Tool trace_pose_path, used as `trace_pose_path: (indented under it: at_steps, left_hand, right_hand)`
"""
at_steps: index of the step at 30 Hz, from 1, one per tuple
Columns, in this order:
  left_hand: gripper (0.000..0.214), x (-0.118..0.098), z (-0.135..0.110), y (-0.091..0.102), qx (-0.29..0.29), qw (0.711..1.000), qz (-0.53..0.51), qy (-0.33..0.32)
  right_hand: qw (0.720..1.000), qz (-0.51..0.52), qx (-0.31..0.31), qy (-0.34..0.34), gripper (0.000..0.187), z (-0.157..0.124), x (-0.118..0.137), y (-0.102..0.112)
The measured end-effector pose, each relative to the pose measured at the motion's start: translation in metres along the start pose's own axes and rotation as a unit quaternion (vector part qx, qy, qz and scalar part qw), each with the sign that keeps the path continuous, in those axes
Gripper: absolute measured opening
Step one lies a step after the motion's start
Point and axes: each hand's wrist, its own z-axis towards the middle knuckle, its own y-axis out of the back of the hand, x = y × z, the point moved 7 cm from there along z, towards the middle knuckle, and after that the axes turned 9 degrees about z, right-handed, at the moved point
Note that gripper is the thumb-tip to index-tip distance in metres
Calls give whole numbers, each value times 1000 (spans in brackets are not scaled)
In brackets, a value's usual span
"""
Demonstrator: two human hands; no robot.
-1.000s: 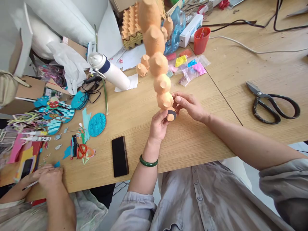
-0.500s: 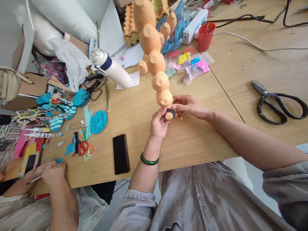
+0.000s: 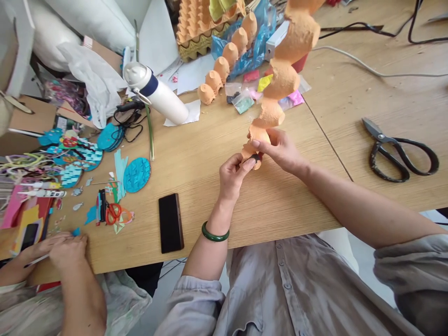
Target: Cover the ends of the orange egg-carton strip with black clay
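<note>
Both my hands meet over the wooden table [image 3: 196,158] and hold the lower end of a long orange strip of egg-carton cups [image 3: 280,79]. The strip rises up and to the right, out of the top of the view. My left hand [image 3: 234,175], with a green bangle on the wrist, pinches the bottom cup, where a small dark piece shows. My right hand [image 3: 276,148] closes its fingers on the same end from the right.
A black phone [image 3: 170,223] lies near the front edge and large black scissors [image 3: 399,149] lie at the right. A white bottle [image 3: 157,95], egg trays [image 3: 203,25], another cup strip [image 3: 227,63] and coloured bags stand at the back. Paper scraps and another person's hands [image 3: 66,249] are at the left.
The cup strip has swung from leaning up-left to leaning up-right, with its back side now showing. My hands have stayed on its lower end and turned it.
</note>
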Motion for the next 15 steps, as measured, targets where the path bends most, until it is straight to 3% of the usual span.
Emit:
trace_pose_path:
  at_steps: [4,15]
  left_hand:
    - [39,-5,-3,3,-18,999,28,-37]
    - [51,-2,0,2,-12,1000,12,-14]
  right_hand:
    - [1000,-11,-5,6,61,0,2,1]
    - [999,16,-16,-23,60,1,-10,1]
